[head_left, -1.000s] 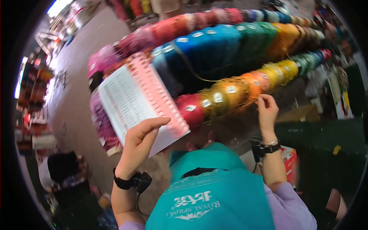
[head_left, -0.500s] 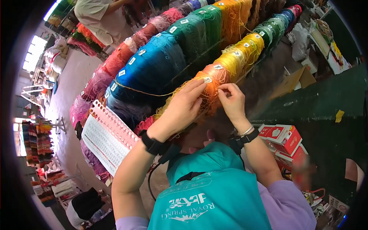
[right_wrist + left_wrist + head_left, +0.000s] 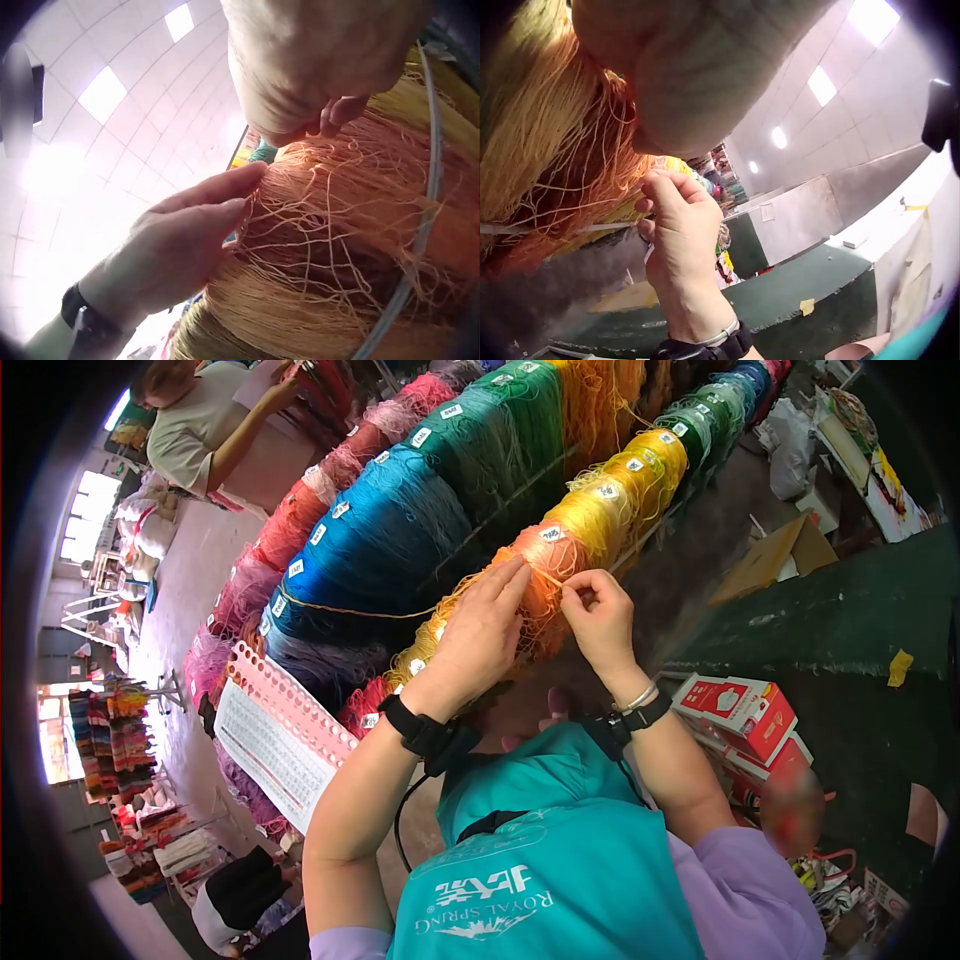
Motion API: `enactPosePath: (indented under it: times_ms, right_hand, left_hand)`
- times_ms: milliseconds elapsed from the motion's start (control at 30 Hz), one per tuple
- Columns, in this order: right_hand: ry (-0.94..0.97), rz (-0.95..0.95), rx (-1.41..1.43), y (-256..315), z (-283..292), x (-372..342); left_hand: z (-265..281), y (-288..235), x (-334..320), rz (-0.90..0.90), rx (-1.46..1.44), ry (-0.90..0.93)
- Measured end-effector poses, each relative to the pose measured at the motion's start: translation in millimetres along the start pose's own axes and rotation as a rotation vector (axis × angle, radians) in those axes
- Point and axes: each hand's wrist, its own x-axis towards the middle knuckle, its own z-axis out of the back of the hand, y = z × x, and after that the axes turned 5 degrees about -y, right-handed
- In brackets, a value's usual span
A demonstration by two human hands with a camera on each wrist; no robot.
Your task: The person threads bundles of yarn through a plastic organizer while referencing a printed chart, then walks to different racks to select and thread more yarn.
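Observation:
Skeins of orange yarn (image 3: 541, 600) hang in a row between yellow (image 3: 590, 525) and golden ones. The left hand (image 3: 485, 622) rests on top of them with its fingers straight; in the right wrist view this hand (image 3: 184, 232) touches the strands with its fingertips. Just right of it, the right hand (image 3: 602, 618) has thumb and forefinger pinched together on a thin orange strand drawn from the skeins. The left wrist view shows the right hand (image 3: 682, 240) with curled fingers beside the hanging yarn (image 3: 570, 150).
Blue yarn (image 3: 390, 520) and green yarn (image 3: 500, 445) hang in the middle row. A printed sheet with a pink punched strip (image 3: 285, 705) lies at the left. Red and white boxes (image 3: 745, 715) and an open carton (image 3: 775, 560) stand right. Another person (image 3: 225, 430) is at the upper left.
The left hand went from above the sheet to the orange yarn, and the right hand came closer beside it. Over the last half second both hands have stayed nearly in place.

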Motion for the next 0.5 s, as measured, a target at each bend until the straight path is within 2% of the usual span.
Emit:
enactPosePath:
  times_ms: [233, 333, 500]
  right_hand:
    - [0.172, -0.560, 0.744, -3, 14, 2]
    - [0.195, -0.604, 0.765, -5, 17, 1]
    - [0.239, -0.616, 0.631, -2, 20, 1]
  left_hand:
    - [-3, -6, 4, 0.021, 0.081, -0.044]
    - [-5, -5, 6, 0.007, 0.153, -0.031]
    - [-6, -7, 6, 0.024, 0.163, -0.017]
